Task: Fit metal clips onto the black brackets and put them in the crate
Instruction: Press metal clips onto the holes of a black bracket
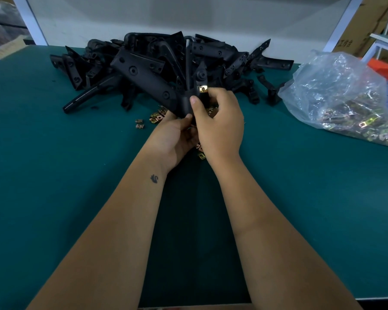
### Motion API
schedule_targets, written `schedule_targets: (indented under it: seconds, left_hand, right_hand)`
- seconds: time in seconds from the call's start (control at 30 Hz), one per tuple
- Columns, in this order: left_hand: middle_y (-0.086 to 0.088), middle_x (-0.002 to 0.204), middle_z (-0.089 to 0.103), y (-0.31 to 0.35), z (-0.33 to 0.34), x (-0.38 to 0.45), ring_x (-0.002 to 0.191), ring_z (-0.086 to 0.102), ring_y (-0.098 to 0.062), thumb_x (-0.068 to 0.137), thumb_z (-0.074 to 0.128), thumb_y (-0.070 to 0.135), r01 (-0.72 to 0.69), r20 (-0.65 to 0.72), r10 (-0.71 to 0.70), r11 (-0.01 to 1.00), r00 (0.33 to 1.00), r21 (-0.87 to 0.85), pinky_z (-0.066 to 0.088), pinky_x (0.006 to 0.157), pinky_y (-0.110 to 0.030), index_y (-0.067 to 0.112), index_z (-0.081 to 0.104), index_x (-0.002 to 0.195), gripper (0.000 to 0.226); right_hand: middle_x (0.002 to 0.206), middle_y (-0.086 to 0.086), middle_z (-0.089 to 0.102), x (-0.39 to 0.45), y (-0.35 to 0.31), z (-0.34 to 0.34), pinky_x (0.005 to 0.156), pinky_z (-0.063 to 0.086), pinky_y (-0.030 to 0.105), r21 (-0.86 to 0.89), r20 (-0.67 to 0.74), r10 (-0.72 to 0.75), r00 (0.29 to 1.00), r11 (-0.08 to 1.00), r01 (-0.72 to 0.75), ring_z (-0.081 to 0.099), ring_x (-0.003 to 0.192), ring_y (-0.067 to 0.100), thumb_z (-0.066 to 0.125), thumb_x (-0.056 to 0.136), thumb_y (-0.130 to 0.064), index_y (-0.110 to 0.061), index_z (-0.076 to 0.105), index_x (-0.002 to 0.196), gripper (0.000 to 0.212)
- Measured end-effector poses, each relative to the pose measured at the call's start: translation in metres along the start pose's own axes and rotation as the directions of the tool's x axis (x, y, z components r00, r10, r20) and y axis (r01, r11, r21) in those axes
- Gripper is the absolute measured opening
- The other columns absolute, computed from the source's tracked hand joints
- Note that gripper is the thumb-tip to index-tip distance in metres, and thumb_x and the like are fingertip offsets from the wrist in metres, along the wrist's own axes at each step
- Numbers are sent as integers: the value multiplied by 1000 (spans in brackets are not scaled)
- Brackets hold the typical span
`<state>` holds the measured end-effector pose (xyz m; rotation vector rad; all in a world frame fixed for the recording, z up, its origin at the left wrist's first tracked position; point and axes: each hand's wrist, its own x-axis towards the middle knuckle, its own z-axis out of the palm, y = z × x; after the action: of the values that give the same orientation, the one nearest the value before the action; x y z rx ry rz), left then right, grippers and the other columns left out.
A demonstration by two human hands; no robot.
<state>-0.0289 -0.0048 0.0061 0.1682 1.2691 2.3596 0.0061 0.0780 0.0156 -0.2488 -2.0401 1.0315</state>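
Note:
A black bracket (143,74) is raised above the green table (54,175), its long flat arm pointing up and left. My left hand (175,139) grips its lower end from below. My right hand (220,121) is closed around the bracket's joint, thumb on the black plastic, fingertips pressed against a brass-coloured metal clip (203,88) on the bracket's edge. Loose metal clips (157,117) lie on the table just under and left of my hands. A heap of black brackets (211,54) fills the far middle of the table. No crate is in view.
A crumpled clear plastic bag (341,95) holding several metal clips lies at the right. A white wall panel (166,16) stands behind the heap. Cardboard boxes (365,23) and a white frame are at the far right. The table's front edge (379,298) is near.

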Motion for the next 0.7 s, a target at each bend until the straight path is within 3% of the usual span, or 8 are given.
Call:
schedule_targets:
  seconds: [0.1,0.27,0.37,0.47,0.6,0.7]
  left_hand:
    - [-4,98,62,0,1,-1,71,53,-14,101,40,-2,2,6,-2,1000,1000,3,56,73,-32,25,60,114,36]
    - [-6,105,64,1,1,-3,95,55,-23,101,40,-1,3,-7,-3,1000,1000,-17,52,84,-36,24,61,110,34]
    - [0,93,73,2,-3,-4,87,67,-19,101,41,1,-12,5,13,995,1000,-99,55,82,-37,23,62,113,33]
    - [0,95,76,2,-5,-7,85,72,-17,101,42,3,-19,36,23,994,999,-107,60,77,-35,23,63,112,31]
    - [-1,73,62,3,-7,-7,62,53,-13,99,49,12,22,-39,-23,999,999,-32,49,59,-27,11,59,106,12]
    - [2,72,55,6,-10,-7,52,42,-9,99,54,18,0,-98,-6,998,995,-63,36,52,-20,13,53,92,8]
  right_hand:
    - [96,-9,62,1,0,-1,66,43,16,21,-22,-8,1000,1000,8,55,79,3,67,90,-30,-16,69,102,18]
    - [104,-7,62,-1,-1,0,73,45,18,64,-20,-20,1000,998,22,57,89,4,68,89,-26,-14,67,108,22]
    - [110,-5,58,-3,-3,2,76,45,19,60,109,13,994,998,-20,54,95,5,68,89,-29,-15,63,115,30]
    - [104,0,60,-7,-5,3,80,48,30,61,197,88,976,993,-102,54,94,11,68,89,-27,-12,64,100,19]
    - [92,6,65,-13,-12,-3,80,53,44,192,181,216,959,949,-250,61,87,20,67,89,-25,-11,62,84,15]
    - [81,7,65,-18,-14,-10,70,52,38,265,154,268,951,916,-301,58,73,17,67,87,-24,-5,61,82,21]
